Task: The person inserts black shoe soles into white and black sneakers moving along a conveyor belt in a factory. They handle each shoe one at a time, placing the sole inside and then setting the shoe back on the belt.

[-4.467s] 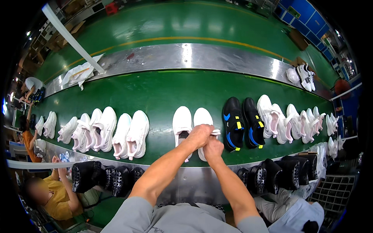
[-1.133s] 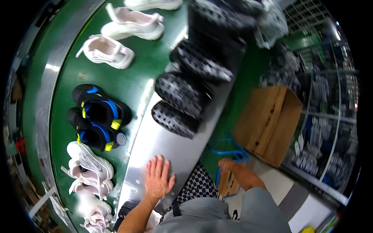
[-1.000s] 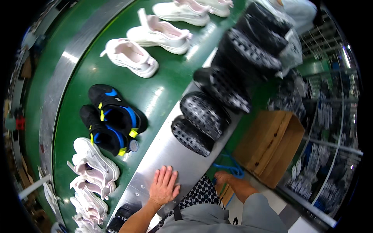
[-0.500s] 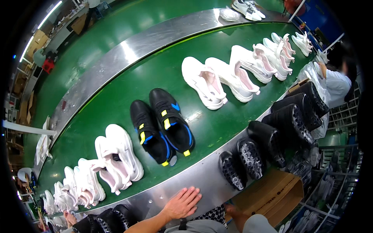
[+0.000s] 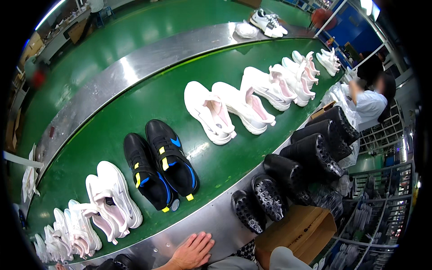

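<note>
My left hand [image 5: 193, 250] lies flat, palm down, on the metal edge [image 5: 173, 236] of a green conveyor belt, its fingers stretched out and holding nothing. My right hand is out of sight. Ahead of the left hand, a pair of black sneakers sits on the belt: a left one [image 5: 143, 167] and a right one [image 5: 167, 150], with blue and yellow trim. White sneakers [image 5: 112, 193] with pink linings stand to their left. Another white pair stands to the right, its nearer shoe [image 5: 204, 110] beside a second one [image 5: 240, 105].
Black shoe-shaped pieces [image 5: 303, 153] with holed ends line the right metal edge. Below them is an open cardboard box [image 5: 294, 229] beside wire racks [image 5: 373, 211]. A person [image 5: 371, 103] works at the far right. White-and-black sneakers [image 5: 268, 23] rest on the far rim.
The view has swung, so shoes and black pieces appear further left and lower. My left hand stays flat on the metal edge. More of the person at the right shows.
</note>
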Tool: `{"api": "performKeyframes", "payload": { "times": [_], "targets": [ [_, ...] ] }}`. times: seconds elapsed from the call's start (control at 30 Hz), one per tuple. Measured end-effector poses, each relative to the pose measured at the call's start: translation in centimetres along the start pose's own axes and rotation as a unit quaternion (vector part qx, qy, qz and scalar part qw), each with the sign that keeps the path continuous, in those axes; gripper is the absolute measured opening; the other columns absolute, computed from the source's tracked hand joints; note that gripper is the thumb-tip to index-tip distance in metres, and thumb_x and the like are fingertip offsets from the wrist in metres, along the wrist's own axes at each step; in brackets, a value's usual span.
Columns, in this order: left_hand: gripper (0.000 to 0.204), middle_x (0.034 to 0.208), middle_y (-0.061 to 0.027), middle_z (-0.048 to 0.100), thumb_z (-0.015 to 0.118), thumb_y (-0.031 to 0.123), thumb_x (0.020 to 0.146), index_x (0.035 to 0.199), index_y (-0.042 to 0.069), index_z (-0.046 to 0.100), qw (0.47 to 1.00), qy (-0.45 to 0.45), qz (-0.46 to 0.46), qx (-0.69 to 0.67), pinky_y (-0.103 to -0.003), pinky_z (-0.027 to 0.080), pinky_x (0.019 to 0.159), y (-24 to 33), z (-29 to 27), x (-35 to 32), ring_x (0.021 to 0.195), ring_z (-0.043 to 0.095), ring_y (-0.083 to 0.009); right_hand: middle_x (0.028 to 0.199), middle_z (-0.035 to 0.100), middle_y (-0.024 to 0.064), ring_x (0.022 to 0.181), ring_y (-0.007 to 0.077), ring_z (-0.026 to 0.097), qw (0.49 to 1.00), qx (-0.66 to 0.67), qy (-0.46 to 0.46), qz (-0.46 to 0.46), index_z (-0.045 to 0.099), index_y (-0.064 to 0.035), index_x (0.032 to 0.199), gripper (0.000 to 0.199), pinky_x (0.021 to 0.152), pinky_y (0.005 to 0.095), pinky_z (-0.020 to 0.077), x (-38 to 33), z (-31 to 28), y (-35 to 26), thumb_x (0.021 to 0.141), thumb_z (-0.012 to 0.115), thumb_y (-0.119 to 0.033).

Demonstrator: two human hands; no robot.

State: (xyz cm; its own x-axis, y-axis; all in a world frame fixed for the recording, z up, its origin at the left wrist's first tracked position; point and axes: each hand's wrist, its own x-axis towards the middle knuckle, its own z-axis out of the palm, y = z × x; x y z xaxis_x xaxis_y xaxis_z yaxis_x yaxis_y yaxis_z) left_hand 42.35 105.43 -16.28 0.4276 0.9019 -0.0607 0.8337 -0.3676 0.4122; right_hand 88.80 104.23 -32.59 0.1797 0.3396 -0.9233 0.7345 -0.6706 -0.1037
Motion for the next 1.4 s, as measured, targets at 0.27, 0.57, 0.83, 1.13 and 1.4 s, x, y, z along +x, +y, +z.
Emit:
{"api": "performKeyframes", "payload": {
  "times": [0.27, 0.57, 0.83, 1.13, 1.4],
  "targets": [
    [0.056, 0.149, -0.0144, 0.055, 0.065, 0.044, 0.092, 0.137, 0.011, 0.063, 0.998, 0.038, 0.0, 0.039, -0.048, 0.032, 0.12, 0.8, 1.1, -0.3, 0.141, 0.048, -0.033, 0.102, 0.072, 0.0244, 0.097, 0.0389, 0.071, 0.998, 0.037, 0.003, -0.053, 0.073, 0.0004, 0.108, 0.037, 0.084, 0.0459, 0.0556, 4.5, 1.5, -2.5, 0.094, 0.057, -0.03],
    [0.06, 0.148, -0.016, 0.055, 0.07, 0.042, 0.088, 0.139, 0.011, 0.062, 0.995, 0.086, -0.011, 0.039, -0.05, 0.038, 0.117, 1.1, 3.0, -1.0, 0.139, 0.051, -0.0358, 0.097, 0.072, 0.0241, 0.095, 0.0385, 0.071, 0.986, 0.121, -0.025, -0.112, 0.074, 0.0005, 0.104, 0.036, 0.081, 0.0466, 0.0563, 10.5, 3.7, -3.4, 0.095, 0.056, -0.03],
    [0.06, 0.152, -0.016, 0.051, 0.068, 0.041, 0.091, 0.142, 0.011, 0.058, 0.993, 0.109, 0.014, 0.045, -0.05, 0.038, 0.118, 0.2, 4.1, -0.5, 0.141, 0.048, -0.0349, 0.095, 0.07, 0.0216, 0.086, 0.0347, 0.07, 0.944, -0.254, -0.168, -0.131, 0.071, 0.0004, 0.103, 0.029, 0.07, 0.0457, 0.0558, 7.6, -1.3, -7.9, 0.095, 0.058, -0.024],
    [0.056, 0.149, -0.0184, 0.052, 0.065, 0.039, 0.094, 0.14, 0.008, 0.057, 0.99, 0.133, 0.026, 0.038, -0.049, 0.038, 0.118, 0.0, 4.8, -0.6, 0.141, 0.048, -0.0371, 0.081, 0.065, 0.0191, 0.078, 0.0364, 0.065, 0.611, -0.414, -0.153, -0.657, 0.066, -0.0061, 0.088, 0.034, 0.068, 0.0459, 0.0509, -16.9, -2.5, -18.6, 0.102, 0.054, -0.034],
    [0.031, 0.109, -0.0201, 0.065, 0.072, 0.009, 0.083, 0.112, 0.002, 0.065, 0.819, 0.515, -0.252, 0.036, -0.046, 0.051, 0.086, -1.3, 6.8, -0.5, 0.099, 0.062, -0.039, 0.1, 0.07, 0.0178, 0.085, 0.0331, 0.07, 0.665, -0.043, -0.016, -0.745, 0.068, 0.001, 0.108, 0.021, 0.074, 0.041, 0.0554, -15.2, 6.8, -26.3, 0.098, 0.066, -0.016]
  ]
}}
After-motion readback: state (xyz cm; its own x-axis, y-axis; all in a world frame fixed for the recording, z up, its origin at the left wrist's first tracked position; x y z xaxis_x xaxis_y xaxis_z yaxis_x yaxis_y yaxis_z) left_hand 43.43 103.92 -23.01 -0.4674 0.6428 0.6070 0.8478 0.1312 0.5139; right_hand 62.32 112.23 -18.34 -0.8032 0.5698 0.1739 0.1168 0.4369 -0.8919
